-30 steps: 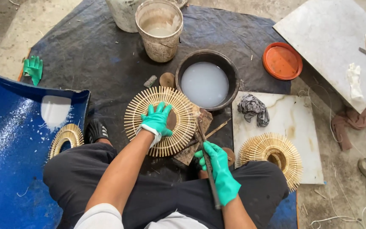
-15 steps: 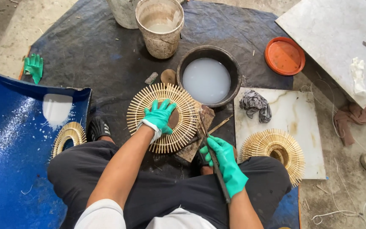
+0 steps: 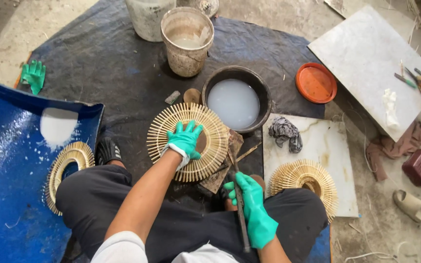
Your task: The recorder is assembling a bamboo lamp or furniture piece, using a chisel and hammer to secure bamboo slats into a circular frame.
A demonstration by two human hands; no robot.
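Landmark: black basin (image 3: pixel 264 97) of milky white liquid, on a dark tarp (image 3: pixel 98 58) spread over the floor. Left hand (image 3: pixel 185 140), green-gloved, lies flat on the round sunburst disc of thin sticks (image 3: pixel 159 131), fingers spread over its centre; the disc sits just left of and below the basin, resting on a wooden block (image 3: pixel 222 170). Right hand (image 3: pixel 252 209), also green-gloved, is below the basin, fingers wrapped tight around a dark slender rod tool (image 3: pixel 239 195); the tool's upper end reaches up to the disc's right edge; whether it touches cannot be told. A second stick disc (image 3: pixel 305 178) lies on a pale marble slab (image 3: pixel 327 141) to the lower right of the basin, with a grey rag (image 3: pixel 286 132) on the same slab just right of the basin. A third disc (image 3: pixel 64 163) leans against a blue sheet (image 3: pixel 6 195) far left of the basin. Above the basin: a stained bucket (image 3: pixel 187 41). Right of the basin: an orange lid (image 3: pixel 316 83), near a larger white slab (image 3: pixel 366 53). A spare green glove (image 3: pixel 34 75) lies well left of the basin.
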